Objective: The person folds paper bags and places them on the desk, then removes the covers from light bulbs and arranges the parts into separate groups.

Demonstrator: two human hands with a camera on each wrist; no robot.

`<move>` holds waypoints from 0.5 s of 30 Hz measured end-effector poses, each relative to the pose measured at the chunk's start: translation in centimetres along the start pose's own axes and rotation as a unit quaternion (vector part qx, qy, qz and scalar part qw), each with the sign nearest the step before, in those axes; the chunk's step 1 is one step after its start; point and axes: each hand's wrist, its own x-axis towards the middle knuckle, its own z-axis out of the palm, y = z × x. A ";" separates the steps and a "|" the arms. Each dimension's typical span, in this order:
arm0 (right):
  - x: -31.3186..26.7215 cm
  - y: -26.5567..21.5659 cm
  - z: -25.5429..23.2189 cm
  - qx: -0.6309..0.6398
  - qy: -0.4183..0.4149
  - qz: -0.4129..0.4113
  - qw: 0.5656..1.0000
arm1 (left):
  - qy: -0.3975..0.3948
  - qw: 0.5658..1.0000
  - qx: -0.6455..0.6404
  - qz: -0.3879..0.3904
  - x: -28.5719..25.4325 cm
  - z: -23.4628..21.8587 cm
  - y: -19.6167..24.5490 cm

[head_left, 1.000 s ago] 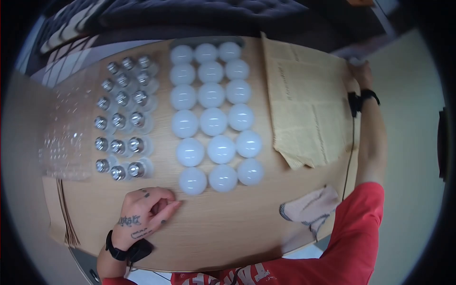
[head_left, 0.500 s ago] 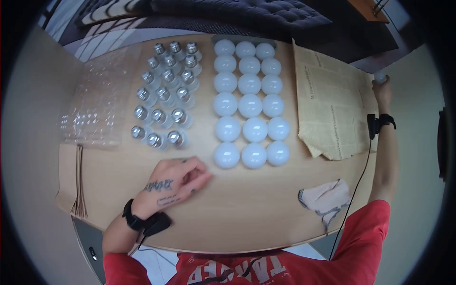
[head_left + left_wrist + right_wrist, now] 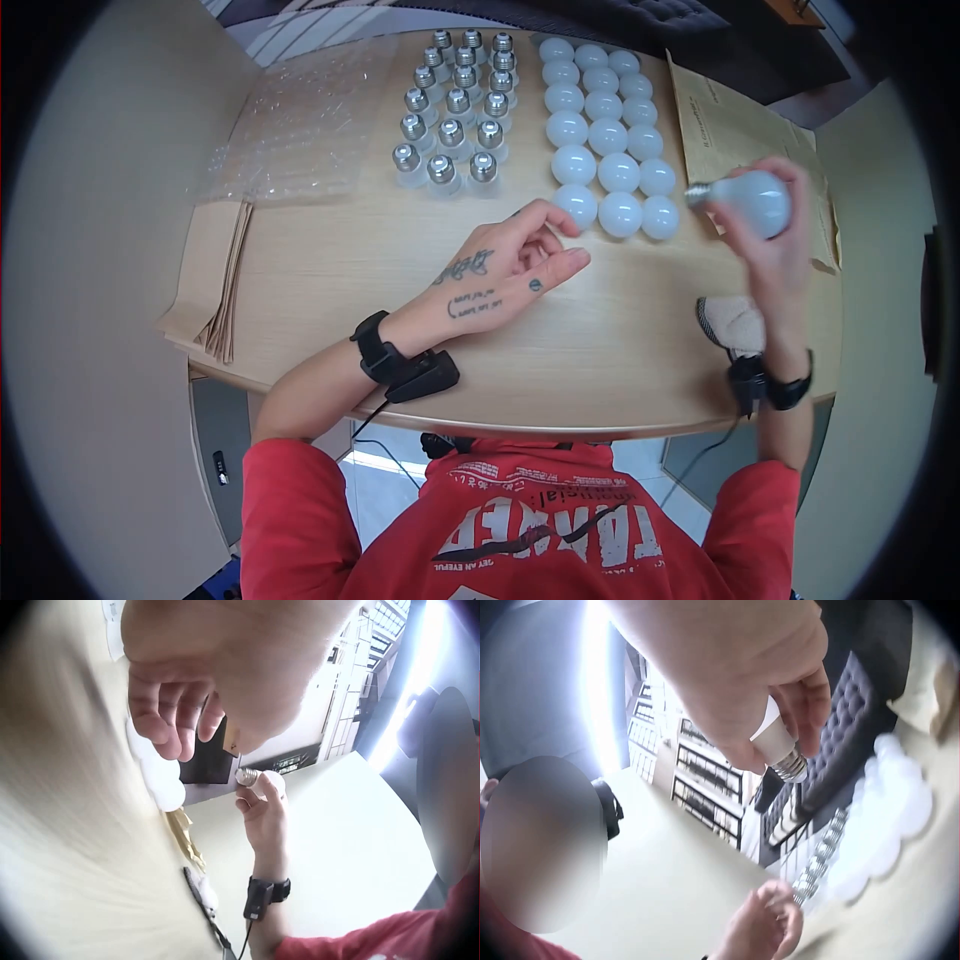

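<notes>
My right hand (image 3: pixel 778 235) holds a white light bulb (image 3: pixel 762 203) above the table's right side, its metal screw base pointing left. In the right wrist view the same bulb (image 3: pixel 774 739) sits between thumb and fingers, screw base outward. My left hand (image 3: pixel 505 265) hovers or rests near the front of the bulb rows, fingers loosely curled and holding nothing; whether it touches the table I cannot tell. Just beyond its fingertips are round white bulbs (image 3: pixel 620 214) in three columns, globes up. Left of them, several bulbs (image 3: pixel 441 172) stand with metal bases up, also in three columns.
Clear bubble wrap (image 3: pixel 300 130) lies at the table's left, with folded brown paper (image 3: pixel 212 270) in front of it. Printed brown paper (image 3: pixel 715 125) lies at the right behind my right hand. A pale glove-like cloth (image 3: pixel 735 322) is near my right wrist.
My right hand has come from the far right edge toward the middle with the bulb. The head view has shifted, so the rows appear farther up and right. My left hand stays loosely curled.
</notes>
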 end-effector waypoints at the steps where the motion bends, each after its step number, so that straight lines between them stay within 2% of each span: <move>1: -1.1 0.0 1.6 -0.029 -0.016 -0.041 0.999 | -0.014 0.999 -0.052 -0.007 -0.2 0.3 0.1; 2: -1.9 0.0 2.9 -0.057 -0.033 -0.083 0.994 | -0.016 0.996 -0.087 -0.005 -0.3 0.7 0.1; 4: -3.1 -0.3 5.6 -0.031 -0.064 -0.113 0.991 | -0.017 0.987 -0.157 -0.001 -0.4 1.2 0.0; 7: -4.2 -1.1 8.1 0.026 -0.097 -0.074 0.992 | -0.030 0.976 -0.217 -0.015 -0.4 1.3 -0.3; 10: -4.6 -1.2 9.3 0.042 -0.095 -0.094 0.990 | -0.011 0.970 -0.242 -0.018 -0.3 1.3 -0.7; 15: -5.0 -1.3 9.5 0.002 -0.118 -0.109 0.987 | 0.037 0.973 -0.225 -0.031 -0.6 1.6 -0.2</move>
